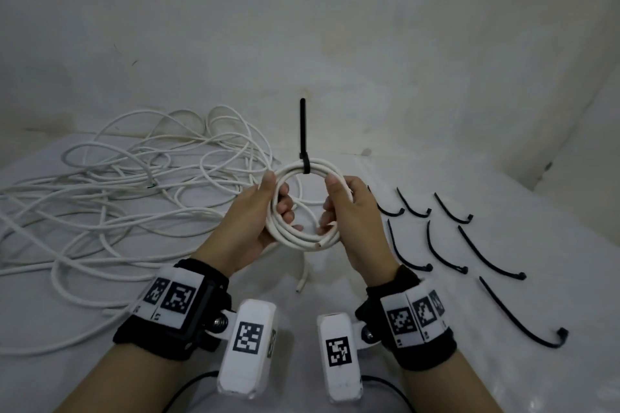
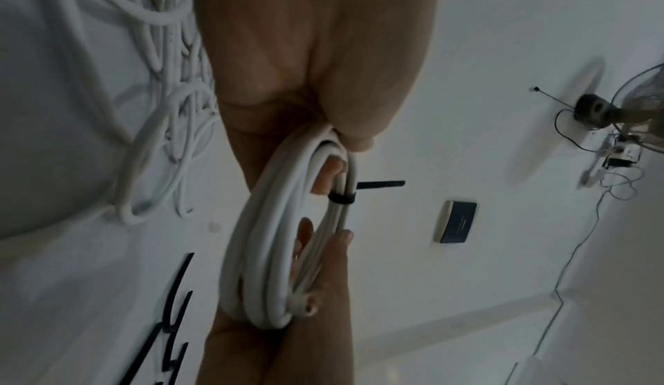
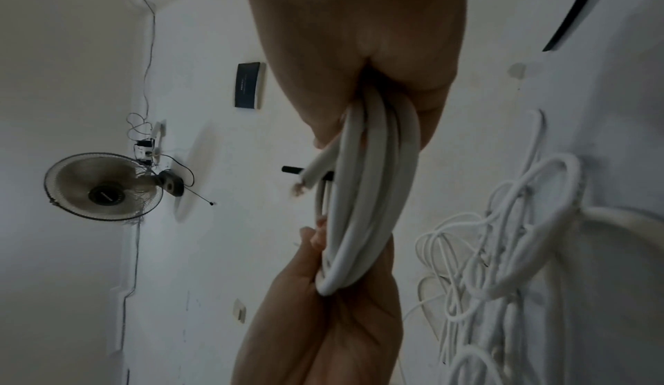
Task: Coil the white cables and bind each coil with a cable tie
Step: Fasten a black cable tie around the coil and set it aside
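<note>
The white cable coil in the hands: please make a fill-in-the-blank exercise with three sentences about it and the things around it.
1. The coil is held by ____ hands, the left hand and the right hand.
2. The cable tie that binds the coil is ____ in colour.
3. The spare ties lie on the person's ____ side, opposite the loose cables.

Missing words: both; black; right

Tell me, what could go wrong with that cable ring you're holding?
The coil has just one cable tie, at its top, so the lower loops might spring apart if the left hand or right hand lets go. The tie's long tail sticks up and could snag. The loose cables lie close and could tangle in.
</note>
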Motion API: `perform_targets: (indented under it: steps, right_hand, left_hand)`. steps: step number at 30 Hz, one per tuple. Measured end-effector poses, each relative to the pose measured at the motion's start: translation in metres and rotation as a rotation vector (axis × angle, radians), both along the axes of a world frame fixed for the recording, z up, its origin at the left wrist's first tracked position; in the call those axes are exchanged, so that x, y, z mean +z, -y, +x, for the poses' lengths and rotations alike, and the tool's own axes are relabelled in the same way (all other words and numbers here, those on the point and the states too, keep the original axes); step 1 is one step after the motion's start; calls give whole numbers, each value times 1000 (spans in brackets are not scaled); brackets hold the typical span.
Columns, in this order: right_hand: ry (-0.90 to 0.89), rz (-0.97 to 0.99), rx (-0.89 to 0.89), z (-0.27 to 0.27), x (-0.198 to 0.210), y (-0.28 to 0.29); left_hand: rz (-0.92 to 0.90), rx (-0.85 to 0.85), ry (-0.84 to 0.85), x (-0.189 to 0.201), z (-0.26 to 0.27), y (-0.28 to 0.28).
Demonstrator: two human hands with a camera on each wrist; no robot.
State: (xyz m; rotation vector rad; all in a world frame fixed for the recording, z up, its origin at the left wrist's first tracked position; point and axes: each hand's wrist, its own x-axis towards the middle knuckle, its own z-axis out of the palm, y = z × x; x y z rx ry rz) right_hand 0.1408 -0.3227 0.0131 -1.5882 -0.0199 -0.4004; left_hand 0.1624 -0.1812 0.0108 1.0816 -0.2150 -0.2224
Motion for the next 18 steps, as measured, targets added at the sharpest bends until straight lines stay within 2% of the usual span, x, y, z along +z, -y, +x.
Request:
perform_targets:
  steps: [5, 10, 18]
  right_hand:
    - [15, -88, -48, -12, 20, 16]
    - [32, -132, -175, -16, 29, 56]
    - [-91, -104, -292, -13, 32, 154]
  left_hand:
    - [-119, 56, -20, 23, 3, 19]
    - [-86, 13, -52, 35, 6, 65]
    - [307, -189, 33, 30, 40, 132]
